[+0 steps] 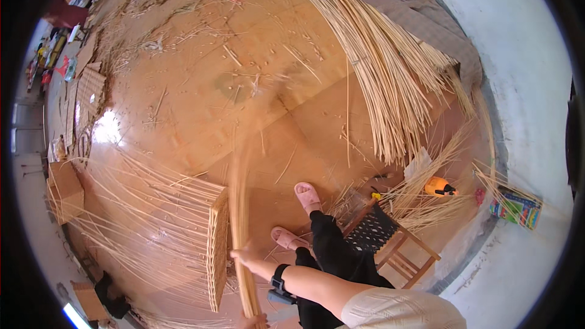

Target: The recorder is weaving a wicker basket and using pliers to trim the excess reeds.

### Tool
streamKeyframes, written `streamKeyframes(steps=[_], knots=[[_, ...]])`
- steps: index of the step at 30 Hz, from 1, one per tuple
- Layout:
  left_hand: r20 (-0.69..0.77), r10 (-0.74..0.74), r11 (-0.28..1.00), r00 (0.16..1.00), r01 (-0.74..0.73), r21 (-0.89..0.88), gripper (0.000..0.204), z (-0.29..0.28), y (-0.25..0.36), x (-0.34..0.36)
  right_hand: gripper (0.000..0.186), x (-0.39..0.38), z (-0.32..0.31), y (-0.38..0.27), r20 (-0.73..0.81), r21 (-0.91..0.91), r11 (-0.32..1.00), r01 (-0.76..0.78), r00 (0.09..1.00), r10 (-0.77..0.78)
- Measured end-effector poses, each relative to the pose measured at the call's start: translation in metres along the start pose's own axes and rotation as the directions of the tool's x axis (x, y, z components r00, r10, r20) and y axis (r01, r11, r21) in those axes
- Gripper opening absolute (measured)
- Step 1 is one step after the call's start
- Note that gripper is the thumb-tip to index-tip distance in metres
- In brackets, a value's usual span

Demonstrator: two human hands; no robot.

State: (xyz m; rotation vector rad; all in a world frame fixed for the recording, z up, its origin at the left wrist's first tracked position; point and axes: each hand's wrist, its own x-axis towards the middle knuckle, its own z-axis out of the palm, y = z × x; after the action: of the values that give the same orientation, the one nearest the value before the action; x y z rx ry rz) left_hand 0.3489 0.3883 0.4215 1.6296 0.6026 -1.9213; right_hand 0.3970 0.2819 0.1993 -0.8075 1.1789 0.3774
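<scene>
A long bundle of pale wicker rods (241, 231) stands in front of me, its far end smeared by motion. My right hand (245, 257) is closed around its middle, with a black band on that forearm. Lower down, at the bottom edge of the picture, my left hand (252, 321) grips the same bundle, partly cut off by the frame. Just left of the bundle is a woven wicker panel (217, 250), its long loose rods fanning out to the left across the floor.
A large pile of rods (384, 79) lies at the upper right beside a grey cloth (420, 12). Near my pink slippers (306, 197) are a wooden chair (399, 250) and an orange spray bottle (439, 187). Scraps litter the brown floor (201, 73). Cardboard boxes (66, 190) stand left.
</scene>
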Motion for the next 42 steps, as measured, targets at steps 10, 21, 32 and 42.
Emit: streamKeyframes(steps=[10, 21, 32, 42], knots=[[-0.172, 0.419, 0.873, 0.891, -0.344, 0.346, 0.063, -0.065, -0.139, -0.110, 0.066, -0.222, 0.045, 0.000, -0.049, 0.198, 0.934, 0.296, 0.955, -0.292], [0.343, 0.055, 0.958, 0.938, -0.146, 0.248, 0.055, -0.048, -0.144, -0.035, 0.064, -0.184, -0.081, 0.147, -0.735, 0.238, 0.956, 0.169, 0.675, 0.064], [-0.101, 0.086, 0.996, 0.991, -0.086, -0.001, 0.075, -0.061, -0.124, -0.226, 0.043, -0.199, 0.078, 0.183, -0.358, 0.374, 0.923, -0.084, 0.906, 0.227], [-0.067, 0.281, 0.909, 0.957, -0.243, 0.337, 0.074, -0.073, -0.116, -0.237, 0.052, -0.262, 0.082, 0.101, -0.121, 0.263, 0.930, 0.258, 0.965, -0.234]])
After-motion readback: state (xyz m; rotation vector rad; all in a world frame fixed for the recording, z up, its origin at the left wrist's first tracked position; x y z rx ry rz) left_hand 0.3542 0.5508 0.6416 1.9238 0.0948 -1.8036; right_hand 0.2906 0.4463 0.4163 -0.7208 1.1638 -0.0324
